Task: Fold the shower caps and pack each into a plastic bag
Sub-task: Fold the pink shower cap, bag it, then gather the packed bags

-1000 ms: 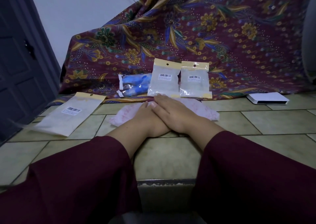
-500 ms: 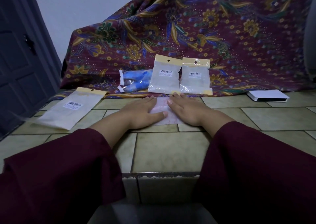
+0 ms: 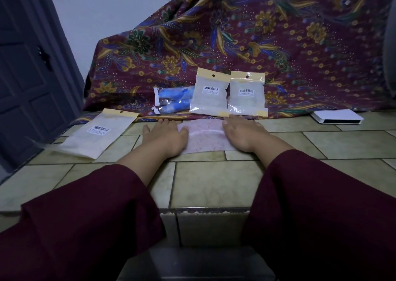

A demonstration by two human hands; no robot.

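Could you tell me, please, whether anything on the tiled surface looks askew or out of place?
Nothing looks damaged or spilled. Only the plastic bag at far left lies flat and skewed, while two packed bags stand upright against the patterned cloth.

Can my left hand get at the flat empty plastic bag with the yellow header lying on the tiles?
Probably yes. The left hand rests flat on the folded pink shower cap, and only bare tile separates it from the empty plastic bag at its outer side.
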